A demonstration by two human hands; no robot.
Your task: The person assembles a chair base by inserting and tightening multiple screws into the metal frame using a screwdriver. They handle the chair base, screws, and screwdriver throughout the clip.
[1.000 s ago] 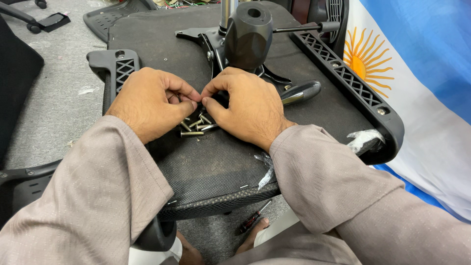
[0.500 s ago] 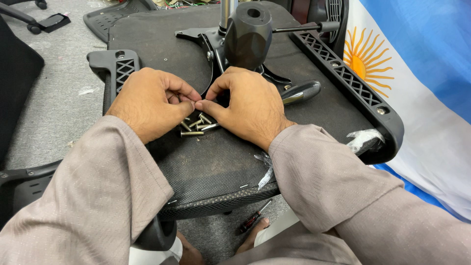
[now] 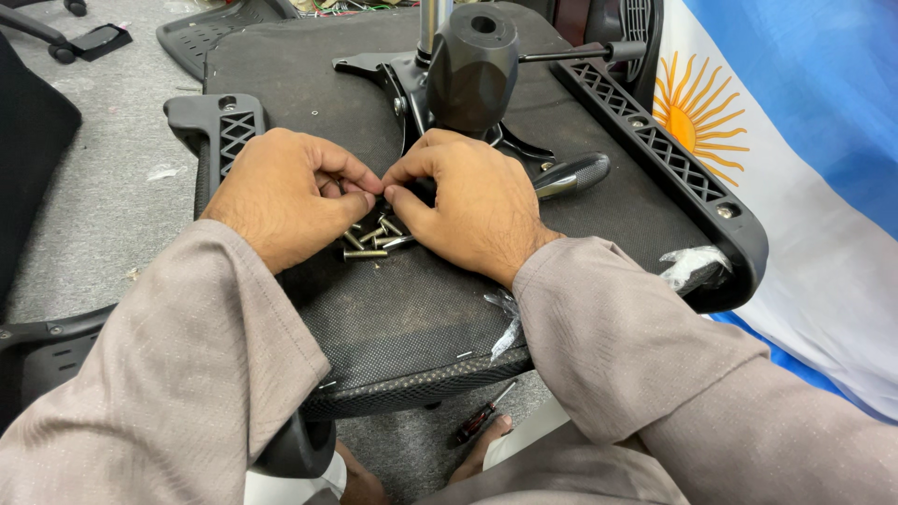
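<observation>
Pinching something small and hidden, left hand (image 3: 285, 192), right hand (image 3: 463, 206), fingertips touching, over bolts (image 3: 369, 241), mid-seat (image 3: 412, 318).

Grey speckled floor (image 3: 103, 206) under even indoor light; a blue, white and sun-emblem flag (image 3: 795, 159) hangs at right; 1 black chair base (image 3: 56, 37) stands upper left.

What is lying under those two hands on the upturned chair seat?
A small heap of silver bolts lies on the chair seat, below where the left hand and right hand meet. The fingers cover part of the heap and whatever they pinch.
</observation>
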